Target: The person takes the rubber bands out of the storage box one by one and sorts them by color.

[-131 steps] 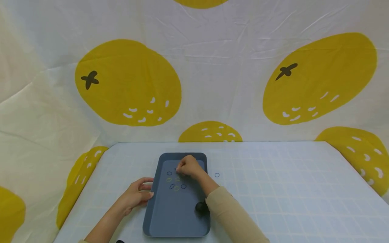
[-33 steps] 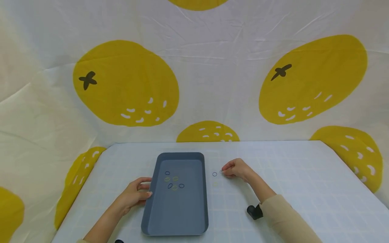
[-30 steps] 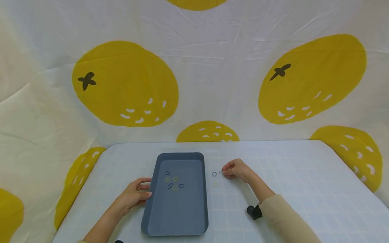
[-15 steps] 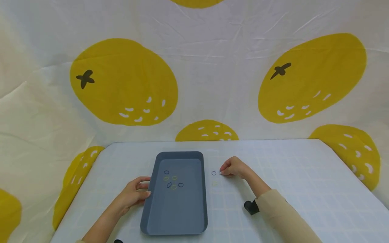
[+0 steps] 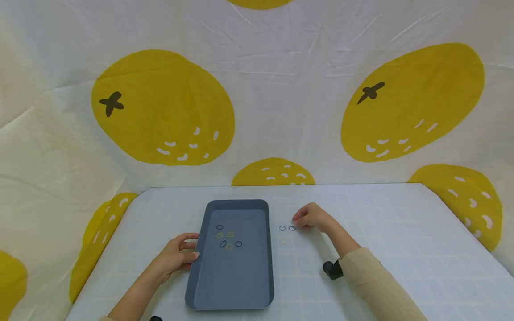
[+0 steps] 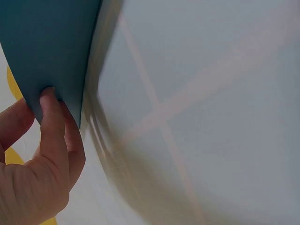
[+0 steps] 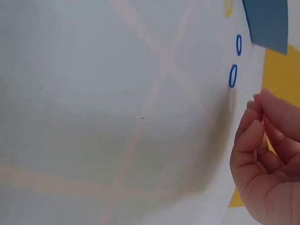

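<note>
My left hand (image 5: 176, 255) grips the left edge of a blue-grey tray (image 5: 230, 285); the left wrist view shows its fingers (image 6: 52, 126) against the tray's outer wall. Inside the tray lie several small rubber bands, dark blue (image 5: 219, 227) and yellow (image 5: 230, 234). On the table to its right are two dark blue bands side by side, one left (image 5: 282, 228) and one right (image 5: 292, 228), and a pale yellow band (image 5: 283, 242) nearer me. My right hand (image 5: 313, 216) hovers just beside the right blue band (image 7: 233, 76), fingers loosely curled, nothing visible between them.
A pale checked cloth (image 5: 381, 232) covers the table. Behind it hangs a white curtain (image 5: 281, 102) printed with large yellow fruit. A black wrist device (image 5: 332, 270) sits at the right sleeve (image 5: 373, 281).
My right hand reached into the tray earlier, then moved right to the table with a dark blue rubber band. It has let go beside the other blue band and lifted slightly. The left hand stays.
</note>
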A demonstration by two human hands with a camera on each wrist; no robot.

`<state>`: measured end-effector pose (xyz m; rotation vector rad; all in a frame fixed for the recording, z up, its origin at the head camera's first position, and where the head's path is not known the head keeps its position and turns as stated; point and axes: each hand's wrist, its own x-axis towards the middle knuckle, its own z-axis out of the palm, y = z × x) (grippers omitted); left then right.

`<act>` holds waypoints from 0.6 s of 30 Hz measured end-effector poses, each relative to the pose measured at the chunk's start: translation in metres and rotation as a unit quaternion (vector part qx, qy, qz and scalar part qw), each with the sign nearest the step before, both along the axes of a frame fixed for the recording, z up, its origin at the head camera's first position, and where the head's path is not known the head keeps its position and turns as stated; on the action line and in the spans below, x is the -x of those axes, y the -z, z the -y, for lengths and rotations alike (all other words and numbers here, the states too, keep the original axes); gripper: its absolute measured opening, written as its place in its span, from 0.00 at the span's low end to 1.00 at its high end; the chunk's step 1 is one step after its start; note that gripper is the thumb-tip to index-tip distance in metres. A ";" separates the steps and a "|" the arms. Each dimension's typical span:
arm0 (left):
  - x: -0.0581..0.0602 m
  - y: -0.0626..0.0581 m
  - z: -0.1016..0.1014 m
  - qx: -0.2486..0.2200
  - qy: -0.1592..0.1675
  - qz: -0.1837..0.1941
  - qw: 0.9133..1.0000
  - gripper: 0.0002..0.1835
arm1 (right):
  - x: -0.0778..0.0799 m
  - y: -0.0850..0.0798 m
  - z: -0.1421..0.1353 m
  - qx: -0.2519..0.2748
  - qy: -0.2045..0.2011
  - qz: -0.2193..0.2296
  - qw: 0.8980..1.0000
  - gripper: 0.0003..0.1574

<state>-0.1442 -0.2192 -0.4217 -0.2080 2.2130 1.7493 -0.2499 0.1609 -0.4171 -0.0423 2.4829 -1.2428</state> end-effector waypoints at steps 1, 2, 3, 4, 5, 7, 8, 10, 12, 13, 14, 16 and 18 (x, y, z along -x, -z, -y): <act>0.000 0.000 0.000 0.000 0.000 0.000 1.000 0.31 | 0.000 -0.001 0.000 0.004 0.000 0.000 1.000 0.05; 0.000 0.000 0.000 0.001 -0.001 0.000 1.000 0.31 | 0.001 -0.003 0.000 0.007 0.000 0.001 1.000 0.06; 0.000 0.001 0.000 0.001 -0.001 -0.001 1.000 0.31 | 0.001 -0.004 0.000 0.008 -0.001 0.002 1.000 0.06; 0.000 0.001 0.000 0.001 -0.001 0.000 1.000 0.31 | 0.001 -0.005 0.001 0.009 0.002 0.006 1.000 0.06; 0.000 0.001 0.000 0.002 -0.002 0.000 1.000 0.31 | 0.001 -0.007 0.002 0.008 0.000 0.007 1.000 0.07; 0.000 0.002 0.000 0.002 -0.002 0.000 1.000 0.31 | 0.002 -0.011 0.004 0.009 0.000 0.009 1.000 0.08; 0.000 0.002 0.000 0.002 -0.002 0.001 1.000 0.31 | 0.003 -0.014 0.005 0.011 -0.003 0.007 1.000 0.09; 0.000 0.002 0.000 0.001 -0.003 0.003 1.000 0.31 | 0.005 -0.020 0.008 0.017 -0.011 0.002 1.000 0.10; 0.000 0.002 0.001 0.000 -0.004 0.004 1.000 0.31 | 0.007 -0.025 0.011 0.025 -0.017 -0.003 1.000 0.11; 0.001 0.003 0.001 0.000 -0.005 0.004 1.000 0.31 | 0.009 -0.027 0.012 0.029 -0.020 -0.005 0.999 0.11; 0.001 0.003 0.001 0.001 -0.006 0.004 1.000 0.31 | 0.010 -0.029 0.014 0.032 -0.022 -0.006 0.999 0.12; 0.002 0.003 0.000 0.003 -0.007 0.003 1.000 0.31 | 0.012 -0.033 0.017 0.037 -0.021 -0.006 0.999 0.11; 0.002 0.003 0.000 0.005 -0.007 0.002 1.000 0.31 | 0.013 -0.036 0.020 0.041 -0.025 -0.006 0.999 0.12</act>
